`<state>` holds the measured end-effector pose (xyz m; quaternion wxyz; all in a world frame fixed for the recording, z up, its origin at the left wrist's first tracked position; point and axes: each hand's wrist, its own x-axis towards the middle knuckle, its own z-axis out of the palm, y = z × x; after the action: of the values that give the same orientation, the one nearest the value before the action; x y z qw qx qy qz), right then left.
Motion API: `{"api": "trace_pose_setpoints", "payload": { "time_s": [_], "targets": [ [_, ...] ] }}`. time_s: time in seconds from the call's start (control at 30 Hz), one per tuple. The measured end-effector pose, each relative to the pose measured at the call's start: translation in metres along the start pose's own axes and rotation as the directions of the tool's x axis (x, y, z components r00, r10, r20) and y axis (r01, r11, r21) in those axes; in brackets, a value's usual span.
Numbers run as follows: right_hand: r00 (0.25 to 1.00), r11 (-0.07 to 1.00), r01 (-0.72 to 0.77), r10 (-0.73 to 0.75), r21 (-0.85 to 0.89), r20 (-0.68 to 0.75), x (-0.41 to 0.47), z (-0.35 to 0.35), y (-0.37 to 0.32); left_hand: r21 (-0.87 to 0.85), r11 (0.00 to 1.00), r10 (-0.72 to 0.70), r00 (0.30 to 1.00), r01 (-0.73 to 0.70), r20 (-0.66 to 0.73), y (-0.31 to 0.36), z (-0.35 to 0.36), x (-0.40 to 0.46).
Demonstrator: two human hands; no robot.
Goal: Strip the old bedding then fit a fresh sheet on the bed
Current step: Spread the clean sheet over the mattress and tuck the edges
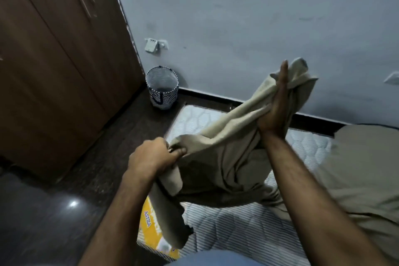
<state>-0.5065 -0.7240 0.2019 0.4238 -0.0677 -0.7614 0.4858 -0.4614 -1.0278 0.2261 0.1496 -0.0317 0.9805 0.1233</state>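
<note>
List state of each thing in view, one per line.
Sheet: beige, bunched, lifted off the mattress, held by both hands.
Mattress: near corner bare, far right side covered.
Left hand: grips sheet edge.
Right hand: raised, holds sheet.
Basket: upright on floor.
Wardrobe: doors closed.

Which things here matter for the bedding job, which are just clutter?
Job:
beige sheet, gripped by left hand and right hand
mattress, quilted top partly bare

Bystanders:
patterned basket on floor by wall
wooden wardrobe
wall socket
</note>
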Motion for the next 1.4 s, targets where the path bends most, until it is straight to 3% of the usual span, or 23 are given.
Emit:
{"api": "trace_pose_setpoints", "payload": {
  "time_s": [0.07,0.13,0.2,0.27,0.37,0.43,0.5,0.53,0.63,0.67,0.73,0.8,0.83,0.87,0.9,0.97,1.0,1.07,1.1,1.17,1.23,1.3,1.4],
  "targets": [
    [0.993,0.994,-0.107,0.108,-0.022,0.044,0.018,0.007,0.005,0.083,0.997,-0.012,0.992,0.001,0.122,-0.010,0.008,0.006],
    [0.984,0.985,-0.170,0.168,0.024,0.059,0.032,0.017,0.007,0.046,0.998,0.031,0.992,-0.037,0.126,-0.012,0.013,0.011],
    [0.981,0.999,0.003,0.005,-0.041,0.194,0.033,0.028,0.001,-0.036,0.992,0.121,0.990,-0.118,0.070,-0.007,0.016,0.013],
    [0.890,0.976,0.217,-0.194,-0.011,0.412,0.016,0.035,-0.014,-0.216,0.947,0.242,0.970,-0.238,-0.007,0.003,0.025,0.020],
    [0.785,0.925,0.379,-0.344,0.040,0.515,-0.016,0.040,-0.052,-0.617,0.723,0.351,0.934,-0.311,-0.059,0.037,0.032,0.015],
    [0.630,0.852,0.498,-0.485,0.164,0.606,-0.042,0.046,-0.078,-0.681,0.637,0.395,0.911,-0.363,-0.116,0.047,0.037,0.010],
    [0.517,0.746,0.650,-0.575,0.145,0.635,-0.062,0.047,-0.092,-0.518,0.738,0.400,0.899,-0.433,-0.180,0.049,0.038,0.008],
    [0.489,0.723,0.668,-0.607,0.179,0.626,-0.063,0.045,-0.091,-0.513,0.767,0.324,0.923,-0.384,-0.207,0.052,0.036,0.005],
    [0.487,0.868,0.273,-0.496,0.414,0.719,-0.049,0.032,-0.101,-0.503,0.742,0.196,0.860,-0.444,-0.470,0.054,0.023,0.004],
    [0.476,0.892,0.159,-0.444,0.423,0.759,-0.043,0.029,-0.097,-0.551,0.700,0.193,0.863,-0.454,-0.466,0.052,0.023,0.009],
    [0.588,0.904,0.020,-0.357,0.428,0.726,-0.038,0.023,-0.082,-0.624,0.622,0.217,0.869,-0.474,-0.445,0.059,0.017,0.006],
    [0.760,0.921,-0.070,-0.200,0.383,0.619,-0.044,0.021,-0.054,-0.757,0.419,0.265,0.865,-0.502,-0.426,0.069,0.008,0.001],
    [0.795,0.945,-0.131,-0.079,0.298,0.601,-0.049,0.021,-0.037,-0.808,0.300,0.280,0.856,-0.508,-0.434,0.074,0.004,-0.002],
    [0.760,0.951,-0.236,0.052,0.201,0.648,-0.055,0.019,-0.026,-0.845,0.197,0.272,0.856,-0.497,-0.440,0.080,-0.004,-0.009],
    [0.654,0.943,-0.318,0.147,0.093,0.742,-0.065,0.017,-0.015,-0.871,0.107,0.241,0.862,-0.480,-0.446,0.085,-0.010,-0.011],
    [0.380,0.943,-0.320,0.218,-0.093,0.899,-0.083,0.011,0.001,-0.896,-0.113,0.184,0.877,-0.430,-0.444,0.092,-0.024,-0.013],
    [0.300,0.941,-0.310,0.233,-0.137,0.925,-0.091,0.007,0.006,-0.894,-0.258,0.167,0.895,-0.366,-0.414,0.093,-0.030,-0.013],
    [0.326,0.920,-0.365,0.271,-0.144,0.906,-0.096,0.001,0.007,-0.850,-0.509,0.146,0.959,-0.137,-0.242,0.091,-0.037,-0.012],
    [0.370,0.902,-0.415,0.284,-0.117,0.885,-0.092,-0.002,0.007,-0.823,-0.568,0.153,0.980,-0.016,-0.125,0.087,-0.039,-0.009],
    [0.447,0.884,-0.463,0.300,-0.069,0.843,-0.076,-0.009,-0.003,-0.798,-0.594,0.190,0.982,0.101,-0.017,0.080,-0.039,-0.004],
    [0.536,0.856,-0.516,0.294,0.031,0.791,-0.060,-0.020,-0.022,-0.794,-0.604,0.155,0.987,0.073,-0.027,0.074,-0.036,0.001],
    [0.630,0.733,-0.626,0.275,0.266,0.727,-0.043,-0.038,-0.057,-0.814,-0.580,0.124,0.989,0.009,-0.077,0.072,-0.034,0.003],
    [0.633,0.530,-0.705,0.170,0.472,0.755,-0.023,-0.068,-0.105,-0.895,-0.436,0.133,0.976,-0.098,-0.171,0.077,-0.024,-0.002]
  ]
}}
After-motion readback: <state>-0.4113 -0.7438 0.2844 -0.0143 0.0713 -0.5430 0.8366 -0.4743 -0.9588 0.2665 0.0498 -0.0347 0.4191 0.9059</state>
